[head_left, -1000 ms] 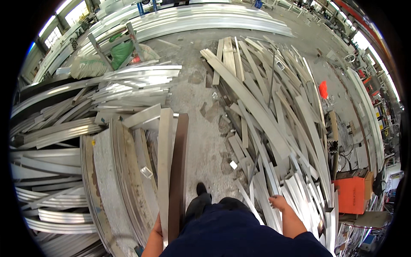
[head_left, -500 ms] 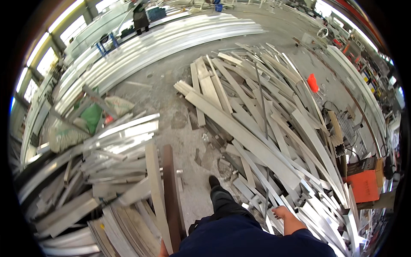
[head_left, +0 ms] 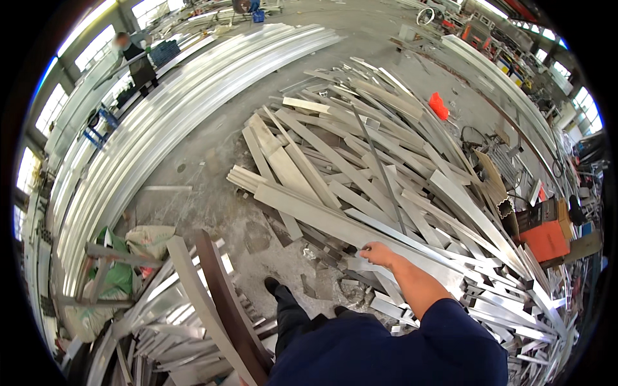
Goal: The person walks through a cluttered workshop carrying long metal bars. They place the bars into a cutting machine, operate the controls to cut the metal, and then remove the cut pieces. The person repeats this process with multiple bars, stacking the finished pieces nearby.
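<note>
Two long bars, one grey [head_left: 198, 296] and one brown [head_left: 222, 289], stand tilted side by side at my left. Only a sliver of my left hand [head_left: 243, 382] shows at the lower edge, closed around the bars' lower part; its fingers are mostly hidden. My right hand [head_left: 378, 253] is stretched forward over the pile of metal profiles [head_left: 347, 225], its fingers curled together with nothing visible in them. Beneath it lies a wide, flat grey profile [head_left: 322, 222], and a thin dark rod [head_left: 378, 168] crosses the heap behind.
Long silvery profiles [head_left: 193, 96] lie stacked at the far left, where a person [head_left: 138, 64] stands. Sacks [head_left: 151, 241] and more offcuts [head_left: 180, 347] are at near left. An orange box [head_left: 546, 241] is at right, and a red bag [head_left: 438, 106] lies behind the heap.
My right hand has moved forward and left from beside my body to above the heap. The view has turned right, and the two bars have come with me, leaning farther left.
</note>
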The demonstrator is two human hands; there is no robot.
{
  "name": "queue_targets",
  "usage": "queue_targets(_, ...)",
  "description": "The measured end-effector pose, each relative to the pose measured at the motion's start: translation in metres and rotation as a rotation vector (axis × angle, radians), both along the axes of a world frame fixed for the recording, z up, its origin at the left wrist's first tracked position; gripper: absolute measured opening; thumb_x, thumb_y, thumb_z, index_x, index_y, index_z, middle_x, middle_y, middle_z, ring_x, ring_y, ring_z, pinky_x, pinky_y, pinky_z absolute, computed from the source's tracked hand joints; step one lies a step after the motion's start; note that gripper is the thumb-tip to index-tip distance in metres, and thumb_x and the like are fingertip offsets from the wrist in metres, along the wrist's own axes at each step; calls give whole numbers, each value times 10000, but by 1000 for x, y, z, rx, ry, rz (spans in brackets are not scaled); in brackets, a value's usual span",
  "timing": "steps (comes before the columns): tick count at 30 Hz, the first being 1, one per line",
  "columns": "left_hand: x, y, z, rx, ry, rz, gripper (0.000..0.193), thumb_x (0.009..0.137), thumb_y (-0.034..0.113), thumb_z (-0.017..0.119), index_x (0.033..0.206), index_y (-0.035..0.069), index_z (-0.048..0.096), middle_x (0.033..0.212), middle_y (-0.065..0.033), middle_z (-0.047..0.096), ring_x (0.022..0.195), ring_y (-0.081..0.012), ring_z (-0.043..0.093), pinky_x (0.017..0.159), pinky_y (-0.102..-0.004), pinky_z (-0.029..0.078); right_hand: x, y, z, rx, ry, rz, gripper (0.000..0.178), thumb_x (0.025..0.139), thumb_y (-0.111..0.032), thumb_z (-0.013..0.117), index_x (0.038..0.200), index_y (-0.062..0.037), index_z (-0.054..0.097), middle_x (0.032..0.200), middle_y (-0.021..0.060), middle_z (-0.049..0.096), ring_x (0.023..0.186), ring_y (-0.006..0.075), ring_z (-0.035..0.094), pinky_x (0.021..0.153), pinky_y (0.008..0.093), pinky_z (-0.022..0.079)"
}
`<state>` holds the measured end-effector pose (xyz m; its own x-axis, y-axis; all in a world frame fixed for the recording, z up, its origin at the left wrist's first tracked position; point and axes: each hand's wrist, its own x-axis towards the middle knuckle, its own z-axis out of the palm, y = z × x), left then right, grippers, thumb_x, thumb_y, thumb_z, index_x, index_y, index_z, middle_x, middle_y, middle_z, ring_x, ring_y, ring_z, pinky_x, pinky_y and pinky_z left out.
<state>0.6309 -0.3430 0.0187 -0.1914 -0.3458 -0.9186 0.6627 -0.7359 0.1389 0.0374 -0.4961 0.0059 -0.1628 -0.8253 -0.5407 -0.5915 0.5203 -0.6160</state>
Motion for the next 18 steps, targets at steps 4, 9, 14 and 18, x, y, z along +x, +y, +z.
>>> queue_targets(4, 58, -142, -7, -21, 29, -99, 713, 836, 665, 510, 1273, 105, 576, 1178, -92, 642, 1029, -244, 621, 876, -383, 512, 17, -40, -29, 276, 74, -3, 395, 814, -359, 664, 979, 0, 683, 763, 125, 669, 653, 205, 642, 560, 343, 529)
queue_targets(9, 131, -314, 12, -79, 3, -189, 716, 837, 665, 507, 1278, 105, 572, 1184, -92, 639, 1034, -243, 619, 879, -382, 511, 59, -66, -21, 595, 85, -50, 395, 817, -346, 658, 980, 12, 692, 800, 134, 675, 668, 205, 649, 594, 346, 559)
queue_targets(14, 173, -458, 26, -110, -31, -220, 719, 838, 666, 505, 1284, 106, 569, 1191, -93, 636, 1038, -241, 618, 882, -381, 509, 89, -159, -17, 533, -45, -270, 432, 835, -330, 639, 1067, 33, 654, 920, 125, 679, 714, 230, 660, 618, 355, 563)
queue_targets(18, 193, -522, 14, -92, -14, -148, 721, 839, 666, 503, 1288, 106, 566, 1196, -93, 634, 1042, -240, 617, 884, -381, 508, 109, -273, -38, 522, -121, -287, 403, 848, -299, 635, 1050, 50, 643, 975, 162, 666, 716, 251, 657, 616, 379, 557)
